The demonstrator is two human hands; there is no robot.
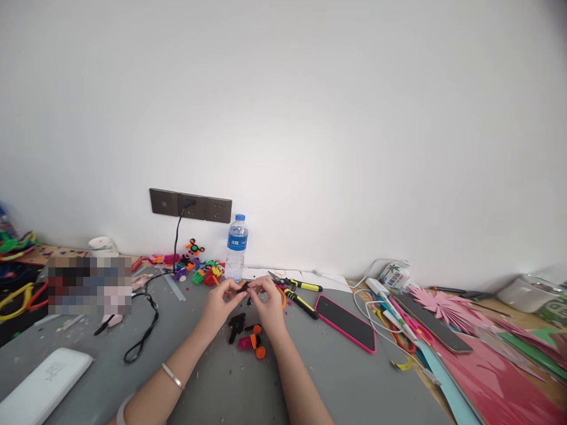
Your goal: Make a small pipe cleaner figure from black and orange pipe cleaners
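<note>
My left hand (220, 301) and my right hand (267, 302) meet over the grey table mat (336, 378), fingertips pinching a small black fuzzy piece (243, 287) between them. The left wrist wears a thin bracelet. Just below the hands lie a black pipe-cleaner shape (235, 326) and a small pink and orange pipe-cleaner piece (252, 342). Yellow-handled cutters (296, 293) lie right behind my right hand.
A water bottle (237, 247) stands by the wall under a socket strip (190, 206). Colourful pipe-cleaner figures (199, 265) sit left of it. A pink-cased phone (346, 322), cables, pens and coloured paper (491, 378) lie on the right. A white power bank (42, 386) is front left.
</note>
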